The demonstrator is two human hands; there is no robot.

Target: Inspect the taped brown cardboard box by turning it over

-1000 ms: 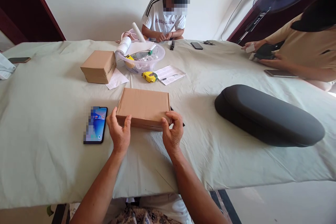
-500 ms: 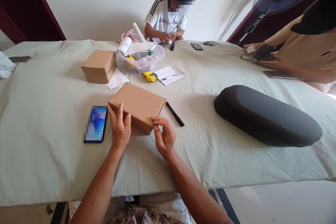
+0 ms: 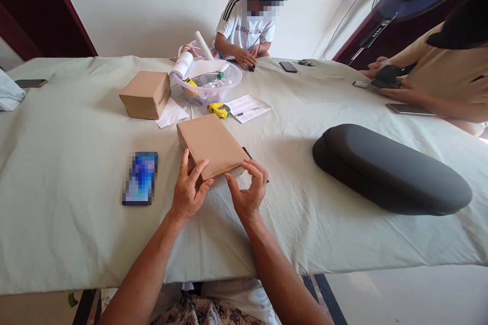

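Observation:
A closed brown cardboard box [image 3: 212,143] lies in front of me on the cloth, turned at an angle. My left hand [image 3: 189,189] grips its left side, with fingers along the side and top edge and the thumb at the front. At the front right corner, my right hand [image 3: 249,189] pinches the box between thumb and fingers. Behind that hand a black pen [image 3: 247,152] is mostly covered. A smartphone [image 3: 140,179] with a lit screen rests left of my left hand.
Beyond the box are another carton [image 3: 143,94], a yellow tape measure [image 3: 219,109], a printed sheet [image 3: 249,107] and a plastic basin [image 3: 213,92] with bottles. A long dark case [image 3: 392,167] lies on the right. Two people sit at the table, handling small items.
The box has turned clockwise and shifted right, away from the phone, with both hands moving along with it. It now hides part of the pen. My left hand has come nearer the right.

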